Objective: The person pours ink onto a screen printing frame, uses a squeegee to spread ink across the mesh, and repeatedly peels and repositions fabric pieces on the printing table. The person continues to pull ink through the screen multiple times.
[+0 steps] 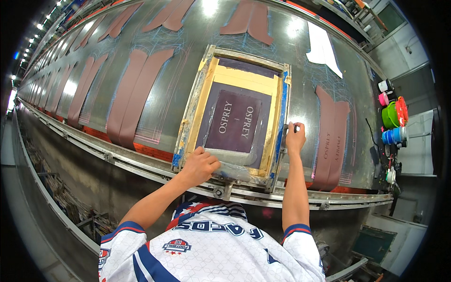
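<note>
A screen-printing frame [284, 101] with yellow taped borders lies on the long table [350, 141], around a dark purple mesh panel [235, 143] bearing pale lettering. My left hand [201, 164] is at the frame's lower left, fingers curled onto its inner border. My right hand [295, 138] pinches a small dark fitting on the frame's right side. Maroon cut pieces with printed lettering [329, 164] lie to the right; more paired maroon pieces [127, 108] lie to the left and along the far side, over blue guide lines.
A white cut piece [318, 44] lies at upper right. Several coloured tubs [390, 117] and small tools stand at the right end. A metal rail [164, 174] runs along the near edge. The table stretches far left with rows of pieces.
</note>
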